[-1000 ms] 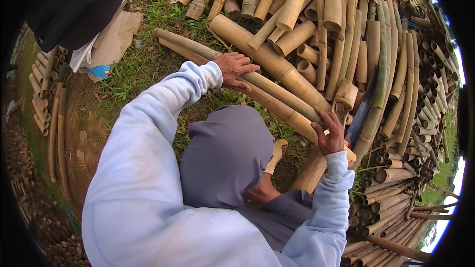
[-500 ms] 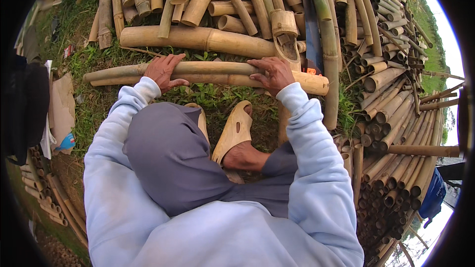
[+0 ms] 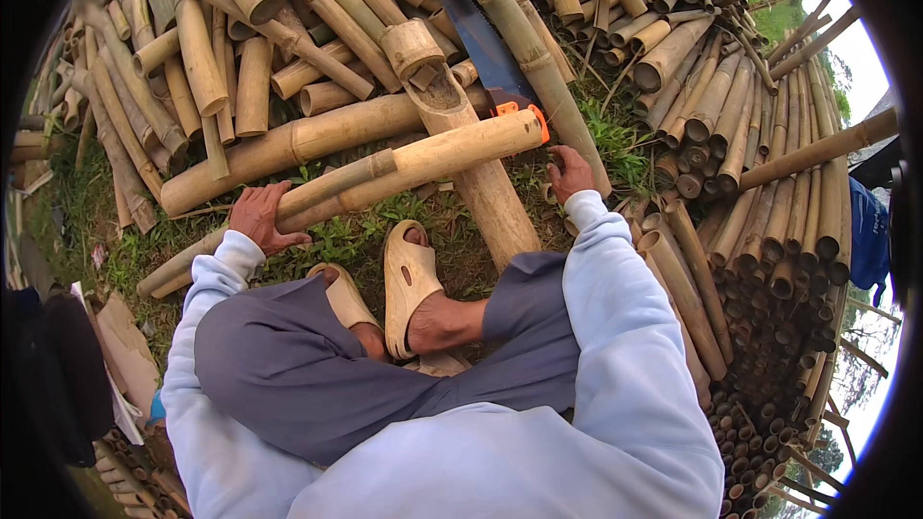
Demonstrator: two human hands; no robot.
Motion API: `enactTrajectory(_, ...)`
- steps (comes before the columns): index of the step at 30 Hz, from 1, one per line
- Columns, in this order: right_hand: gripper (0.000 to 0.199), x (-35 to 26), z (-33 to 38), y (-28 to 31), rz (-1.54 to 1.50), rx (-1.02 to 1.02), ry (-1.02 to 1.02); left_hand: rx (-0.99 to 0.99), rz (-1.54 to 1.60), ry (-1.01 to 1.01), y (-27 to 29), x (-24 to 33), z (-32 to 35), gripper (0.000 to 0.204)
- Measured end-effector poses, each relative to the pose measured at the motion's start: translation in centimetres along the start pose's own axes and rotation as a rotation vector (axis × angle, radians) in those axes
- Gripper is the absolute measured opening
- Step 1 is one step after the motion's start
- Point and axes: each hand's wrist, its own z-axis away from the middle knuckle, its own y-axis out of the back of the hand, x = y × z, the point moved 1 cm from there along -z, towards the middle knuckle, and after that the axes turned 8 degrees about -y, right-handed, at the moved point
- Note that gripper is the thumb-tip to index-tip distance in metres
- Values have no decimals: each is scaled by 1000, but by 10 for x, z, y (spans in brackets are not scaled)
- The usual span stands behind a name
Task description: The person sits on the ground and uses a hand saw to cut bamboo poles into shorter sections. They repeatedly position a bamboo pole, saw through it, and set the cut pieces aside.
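Note:
My left hand [image 3: 261, 216] is wrapped round a thin bamboo piece [image 3: 351, 178] laid along a longer, thicker bamboo pole [image 3: 461, 146]. The pole slants up to the right and rests across a notched bamboo post [image 3: 495, 211] with a scooped-out top. My right hand [image 3: 571, 173] is off the bamboo, just beyond the pole's right end, its fingers loosely apart with nothing in them. Near that end lies a handsaw [image 3: 476, 38] with a dark blue blade; its orange handle [image 3: 536, 120] is partly hidden behind the pole.
A thick bamboo log [image 3: 288, 144] lies behind the pole, with a heap of cut bamboo [image 3: 250, 86] past it. A long greenish bamboo [image 3: 553, 86] runs beside the saw. Stacked bamboo poles [image 3: 784, 173] fill the right. My sandalled feet [image 3: 409, 274] stand on the grass.
My right hand has let go of the bamboo and moved to the right, past the pole's end. My left hand keeps its hold. The view has turned toward the right.

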Motion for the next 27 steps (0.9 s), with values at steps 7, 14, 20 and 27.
enactTrajectory(7, 46, -24, -27, -52, 209, -69, 286, 5, 119, -56, 6, 20, -25, 93)
enactTrajectory(14, 27, -16, -63, -71, 139, -74, 350, -76, 205, 88, 15, 26, -25, 72)
enactTrajectory(20, 28, -24, -66, -12, -229, 129, 303, -159, 210, 110, 18, 25, -30, 67)
enactTrajectory(27, 16, -100, 1, 133, -543, 189, 129, -114, 176, 89, 11, 23, -38, 67)
